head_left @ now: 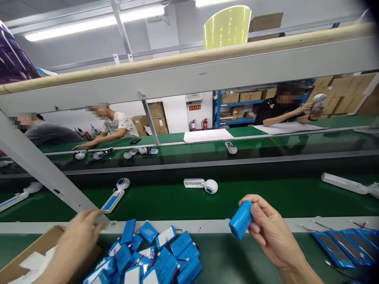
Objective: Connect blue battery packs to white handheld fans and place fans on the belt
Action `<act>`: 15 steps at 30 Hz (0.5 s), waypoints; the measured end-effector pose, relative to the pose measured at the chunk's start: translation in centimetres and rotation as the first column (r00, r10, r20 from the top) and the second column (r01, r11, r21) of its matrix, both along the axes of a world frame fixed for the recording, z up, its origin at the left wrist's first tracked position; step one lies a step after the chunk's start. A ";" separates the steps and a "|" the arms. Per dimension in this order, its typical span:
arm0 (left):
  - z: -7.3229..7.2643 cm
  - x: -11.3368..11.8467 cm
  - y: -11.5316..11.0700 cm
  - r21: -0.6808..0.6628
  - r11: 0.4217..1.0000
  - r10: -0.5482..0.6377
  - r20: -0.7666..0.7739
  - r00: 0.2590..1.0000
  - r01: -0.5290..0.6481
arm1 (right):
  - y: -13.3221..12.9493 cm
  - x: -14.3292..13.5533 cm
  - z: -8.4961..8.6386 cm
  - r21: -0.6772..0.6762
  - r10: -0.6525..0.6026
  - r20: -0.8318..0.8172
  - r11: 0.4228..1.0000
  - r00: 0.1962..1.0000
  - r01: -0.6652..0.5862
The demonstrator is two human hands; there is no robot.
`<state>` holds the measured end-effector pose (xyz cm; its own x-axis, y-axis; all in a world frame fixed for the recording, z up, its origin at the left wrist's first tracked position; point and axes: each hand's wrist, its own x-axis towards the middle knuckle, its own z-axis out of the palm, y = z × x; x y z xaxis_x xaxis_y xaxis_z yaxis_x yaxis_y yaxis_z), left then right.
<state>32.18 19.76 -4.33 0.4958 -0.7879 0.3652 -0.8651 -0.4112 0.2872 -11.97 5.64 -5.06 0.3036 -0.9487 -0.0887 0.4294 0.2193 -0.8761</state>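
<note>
Glossy blue battery pack, rounded sides, tilted

A glossy blue battery pack, thick with rounded edges, is held tilted in midair. To its left, a jumbled pile of blue packs (some show white faces) lies on a green surface, thin wires among them. Beside the pile sits an open cardboard box containing white paper.

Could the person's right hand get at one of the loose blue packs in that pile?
Probably not right away: the right hand already holds a blue battery pack.
</note>
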 end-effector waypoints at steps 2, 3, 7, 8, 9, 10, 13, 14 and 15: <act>-0.6 -4.2 -4.9 0.136 0.973 -0.188 0.016 0.982 0.184 | 0.1 0.3 0.0 0.000 0.008 -0.024 1.000 1.000 -0.009; -1.1 -6.4 -7.6 0.191 0.938 -0.290 -0.029 0.957 0.290 | 0.2 0.4 0.0 -0.003 0.005 -0.038 1.000 0.999 -0.006; -3.5 -13.1 -18.0 0.284 0.768 -0.520 -0.246 0.818 0.573 | 0.2 0.7 -0.3 -0.027 -0.012 -0.095 1.000 0.995 0.009; -4.2 -14.1 -20.2 0.281 0.750 -0.539 -0.264 0.799 0.599 | 0.0 0.7 -0.5 -0.039 -0.004 -0.108 0.999 0.994 -0.001; -4.7 -14.8 -22.1 0.274 0.739 -0.552 -0.277 0.786 0.615 | -0.1 0.7 -0.7 -0.054 0.008 -0.122 0.998 0.993 -0.015; -5.2 -15.3 -23.7 0.266 0.728 -0.562 -0.299 0.772 0.632 | -0.3 0.7 -0.9 -0.070 0.025 -0.139 0.997 0.990 -0.035; -6.0 -15.9 -27.0 0.229 0.695 -0.568 -0.406 0.716 0.682 | -0.8 0.9 -1.6 -0.108 0.023 -0.202 0.993 0.979 -0.046; -6.1 -16.0 -27.4 0.206 0.689 -0.561 -0.454 0.692 0.695 | -0.9 1.1 -1.9 -0.120 -0.003 -0.221 0.992 0.975 -0.024; -6.1 -16.3 -27.6 0.177 0.687 -0.550 -0.506 0.664 0.705 | -1.0 1.2 -2.1 -0.137 -0.038 -0.239 0.991 0.970 0.005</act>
<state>15.92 -7.80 -10.39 -0.1346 -0.9875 -0.0822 -0.7923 0.0574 0.6074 -10.73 4.61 -7.13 0.2683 -0.9629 -0.0281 0.2055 0.0857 -0.9749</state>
